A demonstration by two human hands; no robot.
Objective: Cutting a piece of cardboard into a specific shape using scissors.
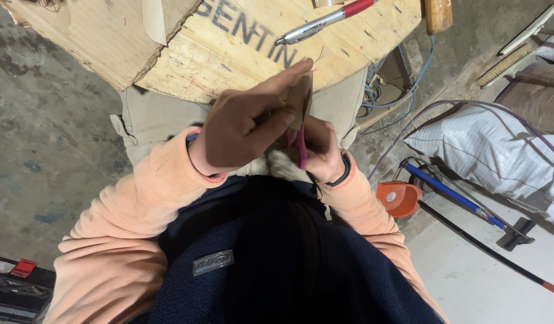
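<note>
Your left hand (244,129) pinches a small piece of brown cardboard (301,99) between thumb and forefinger, holding it upright just off the near edge of the round wooden tabletop (241,48). The card stands at your fingertips, between your two hands and above your lap. Your right hand (322,150) sits just beside and below it, fingers curled shut around pink-handled scissors (301,150) whose handles show under the card; the blades are hidden. The cardboard is thin, plain and tan, with a straight top edge. A silver pen with a red end (325,21) lies on the tabletop, well apart from the card.
</note>
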